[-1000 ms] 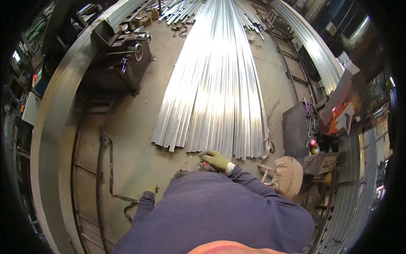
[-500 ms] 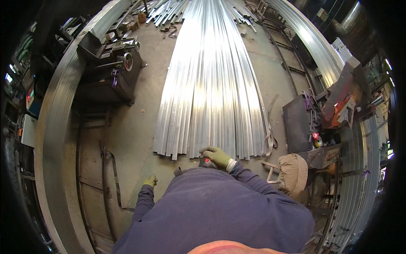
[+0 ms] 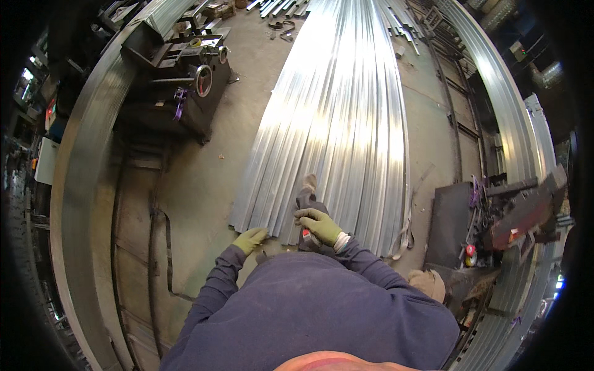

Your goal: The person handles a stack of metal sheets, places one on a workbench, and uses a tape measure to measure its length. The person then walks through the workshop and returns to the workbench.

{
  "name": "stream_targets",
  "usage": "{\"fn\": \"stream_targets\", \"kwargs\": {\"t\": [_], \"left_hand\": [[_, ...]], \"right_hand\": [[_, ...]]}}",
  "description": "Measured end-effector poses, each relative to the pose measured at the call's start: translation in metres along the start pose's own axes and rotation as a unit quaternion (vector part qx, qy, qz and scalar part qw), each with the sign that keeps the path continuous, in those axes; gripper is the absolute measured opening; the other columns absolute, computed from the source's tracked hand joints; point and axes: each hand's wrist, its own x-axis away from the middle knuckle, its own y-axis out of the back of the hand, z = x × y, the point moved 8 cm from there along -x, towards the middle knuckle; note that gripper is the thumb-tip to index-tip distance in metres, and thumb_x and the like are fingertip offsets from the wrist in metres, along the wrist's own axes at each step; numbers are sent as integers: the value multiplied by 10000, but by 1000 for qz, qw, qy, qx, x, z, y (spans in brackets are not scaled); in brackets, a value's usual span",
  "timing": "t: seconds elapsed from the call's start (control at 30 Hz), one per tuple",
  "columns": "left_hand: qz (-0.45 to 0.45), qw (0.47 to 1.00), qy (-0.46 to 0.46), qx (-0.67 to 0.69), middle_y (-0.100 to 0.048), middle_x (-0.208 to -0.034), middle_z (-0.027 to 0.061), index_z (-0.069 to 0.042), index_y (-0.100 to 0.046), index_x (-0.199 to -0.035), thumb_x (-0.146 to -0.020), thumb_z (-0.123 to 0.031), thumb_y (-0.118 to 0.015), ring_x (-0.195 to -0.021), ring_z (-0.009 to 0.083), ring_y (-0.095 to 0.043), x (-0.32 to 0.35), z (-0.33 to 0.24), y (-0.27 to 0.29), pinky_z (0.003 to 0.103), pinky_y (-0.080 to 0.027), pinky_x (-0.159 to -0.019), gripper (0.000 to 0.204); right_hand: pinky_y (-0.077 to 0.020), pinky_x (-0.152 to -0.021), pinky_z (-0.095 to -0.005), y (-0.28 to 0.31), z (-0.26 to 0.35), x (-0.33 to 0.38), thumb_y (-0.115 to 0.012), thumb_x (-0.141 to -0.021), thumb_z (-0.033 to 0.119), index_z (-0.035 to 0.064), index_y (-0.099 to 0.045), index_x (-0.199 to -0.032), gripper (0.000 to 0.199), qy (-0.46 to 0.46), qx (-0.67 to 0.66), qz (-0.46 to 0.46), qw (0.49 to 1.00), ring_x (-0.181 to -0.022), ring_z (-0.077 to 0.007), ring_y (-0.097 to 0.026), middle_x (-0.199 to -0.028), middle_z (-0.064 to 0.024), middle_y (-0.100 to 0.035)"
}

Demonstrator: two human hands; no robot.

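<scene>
A wide bundle of long shiny metal strips [image 3: 337,123] lies on the concrete floor and runs away from me. My left hand [image 3: 249,239], in a green glove, rests at the near left ends of the strips with its fingers curled. My right hand [image 3: 318,226], also in a green glove, is over the near ends at the middle of the bundle. It grips a small red and white object [image 3: 306,235]. Just beyond that hand, a foot in a grey shoe [image 3: 307,184] stands on the strips. My blue sleeves and back fill the lower part of the view.
A dark machine with a round wheel [image 3: 185,86] stands at the upper left. A broad curved metal beam [image 3: 80,185] runs down the left side. A dark cart with red parts [image 3: 458,229] and a tan object [image 3: 427,281] sit on the right. A dark strap [image 3: 167,247] lies on the floor.
My left hand has moved from the floor at the lower left up to the strip ends. The view has come closer to the bundle, and a foot now stands on the strips.
</scene>
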Motion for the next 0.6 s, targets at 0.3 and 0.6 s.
{"fn": "stream_targets", "kwargs": {"t": [0.3,0.6], "left_hand": [[52,979,44,193,-627,-1033,5,-117,-585,-1243,-1028,-491,-574,-935,154,-628,-191,-266,7,310,-524,-816,431],[-114,976,2,187,-647,-861,-27,-96,-648,-1191,-924,-405,-780,-741,85,-557,-283,-340,170,253,-442,-623,429]], "right_hand": [[-495,-981,-319,99,164,-178,-602,-998,268,-22,-651,-1284,410,85,-9,-158,984,-1121,-229,-657,-1184,-157,-715],[-474,-1042,-351,146,305,-281,-594,-1018,242,-30,-619,-1316,404,136,66,-102,983,-1218,-270,-627,-1290,-185,-672]]}}
